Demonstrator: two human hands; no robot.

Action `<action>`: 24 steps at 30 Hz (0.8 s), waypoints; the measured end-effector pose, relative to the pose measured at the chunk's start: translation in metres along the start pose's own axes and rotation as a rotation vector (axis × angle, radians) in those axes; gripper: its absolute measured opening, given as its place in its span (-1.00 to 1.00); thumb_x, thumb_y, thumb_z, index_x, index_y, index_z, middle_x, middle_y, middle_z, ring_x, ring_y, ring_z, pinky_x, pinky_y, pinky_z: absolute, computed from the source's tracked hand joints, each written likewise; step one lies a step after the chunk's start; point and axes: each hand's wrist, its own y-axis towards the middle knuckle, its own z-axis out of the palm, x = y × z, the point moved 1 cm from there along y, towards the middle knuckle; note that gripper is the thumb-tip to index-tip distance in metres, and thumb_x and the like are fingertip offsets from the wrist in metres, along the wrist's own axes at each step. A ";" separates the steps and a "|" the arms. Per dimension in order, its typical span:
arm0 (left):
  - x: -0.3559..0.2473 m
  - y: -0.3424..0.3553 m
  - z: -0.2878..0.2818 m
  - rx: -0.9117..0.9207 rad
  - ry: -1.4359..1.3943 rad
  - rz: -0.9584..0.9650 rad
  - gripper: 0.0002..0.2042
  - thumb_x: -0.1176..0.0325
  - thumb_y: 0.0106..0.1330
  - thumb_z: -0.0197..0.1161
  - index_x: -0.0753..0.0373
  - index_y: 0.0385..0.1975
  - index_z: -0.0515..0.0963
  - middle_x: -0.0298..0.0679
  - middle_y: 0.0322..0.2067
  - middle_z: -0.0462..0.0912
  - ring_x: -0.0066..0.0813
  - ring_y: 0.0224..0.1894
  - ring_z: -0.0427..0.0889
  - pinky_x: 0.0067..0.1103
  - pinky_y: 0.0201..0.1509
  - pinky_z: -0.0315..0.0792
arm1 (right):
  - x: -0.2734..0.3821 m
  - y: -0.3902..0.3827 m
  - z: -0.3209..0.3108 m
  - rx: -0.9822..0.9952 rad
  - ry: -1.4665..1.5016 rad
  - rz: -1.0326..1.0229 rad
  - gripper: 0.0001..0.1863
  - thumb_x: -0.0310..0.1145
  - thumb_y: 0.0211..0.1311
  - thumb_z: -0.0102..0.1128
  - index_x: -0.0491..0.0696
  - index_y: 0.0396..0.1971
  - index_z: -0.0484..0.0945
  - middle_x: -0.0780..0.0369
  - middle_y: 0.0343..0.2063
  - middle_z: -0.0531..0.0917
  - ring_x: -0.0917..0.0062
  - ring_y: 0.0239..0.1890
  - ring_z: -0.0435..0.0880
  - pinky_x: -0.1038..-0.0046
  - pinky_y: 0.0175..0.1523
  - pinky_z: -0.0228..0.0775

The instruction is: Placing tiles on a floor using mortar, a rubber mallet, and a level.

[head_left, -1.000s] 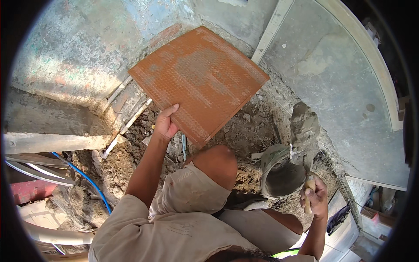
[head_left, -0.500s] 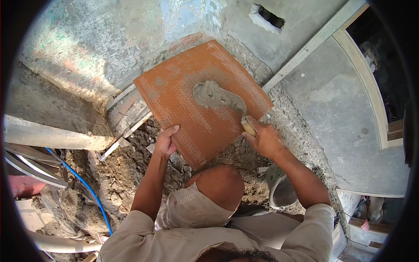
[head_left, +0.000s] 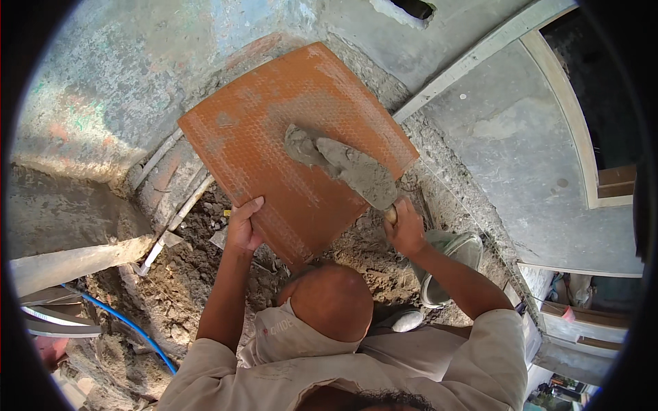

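A large square terracotta tile point(head_left: 274, 178) is tilted up in front of me, its ribbed back facing me and its near corner by my knee. My left hand point(head_left: 245, 225) grips its lower left edge, thumb on the face. In my right hand point(head_left: 406, 227) is the wooden handle of a trowel point(head_left: 360, 172), its blade coated in grey mortar and lying over the right half of the tile. A lump of wet mortar point(head_left: 299, 144) sits on the tile around the blade's tip.
Behind the tile, rough grey walls point(head_left: 164, 75) meet in a corner. A bucket point(head_left: 460, 255) stands under my right forearm. White pipe point(head_left: 188, 203) runs along the left over broken soil point(head_left: 185, 260), with a blue hose point(head_left: 130, 322) nearer me. A window frame point(head_left: 579, 137) is at right.
The trowel blade has turned and drawn back toward the tile's right edge, showing its mortar-covered face. My view has shifted, so the tile appears higher and farther left.
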 end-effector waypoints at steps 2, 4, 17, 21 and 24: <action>0.006 -0.001 -0.001 -0.026 0.002 -0.030 -0.42 0.40 0.18 0.24 0.35 0.23 0.26 -0.03 0.11 0.47 -0.12 0.14 0.51 -0.26 0.21 0.43 | -0.018 -0.012 0.047 -0.031 -0.013 0.082 -0.62 -0.29 0.20 0.12 -0.10 -0.02 0.38 -0.01 -0.05 0.49 0.04 -0.21 0.61 0.11 -0.17 0.50; 0.006 -0.005 -0.006 0.044 -0.130 -0.031 -0.43 0.29 0.24 0.17 0.32 0.26 0.24 -0.02 0.16 0.44 -0.08 0.18 0.46 -0.21 0.26 0.36 | -0.011 -0.016 0.079 -0.057 -0.015 0.148 -0.64 -0.30 0.19 0.14 -0.11 -0.05 0.38 -0.01 -0.04 0.47 0.03 -0.20 0.60 0.09 -0.17 0.49; 0.016 -0.003 0.020 -0.019 -0.046 0.017 -0.33 -0.19 0.42 -0.11 0.15 0.37 0.12 -0.14 0.31 0.26 -0.13 0.29 0.32 -0.15 0.32 0.25 | 0.021 -0.016 0.126 -0.361 0.227 0.408 -0.63 -0.42 0.11 0.24 -0.09 -0.08 0.38 0.03 -0.20 0.43 0.01 -0.35 0.55 0.08 -0.34 0.45; 0.017 0.000 0.026 -0.021 -0.011 0.036 -0.31 -0.22 0.41 -0.10 0.16 0.36 0.12 -0.14 0.31 0.26 -0.11 0.29 0.31 -0.14 0.33 0.24 | 0.024 -0.033 0.136 -0.323 0.260 0.409 -0.65 -0.38 0.20 0.17 -0.07 -0.03 0.38 0.06 -0.20 0.44 0.05 -0.37 0.58 0.11 -0.34 0.48; 0.020 -0.002 0.030 0.039 -0.046 0.012 -0.31 -0.21 0.41 -0.09 0.16 0.36 0.12 -0.13 0.30 0.27 -0.10 0.29 0.31 -0.13 0.34 0.23 | 0.034 -0.040 0.137 -0.329 0.274 0.447 -0.62 -0.39 0.16 0.21 -0.08 -0.02 0.38 0.04 -0.16 0.44 0.03 -0.35 0.59 0.11 -0.32 0.49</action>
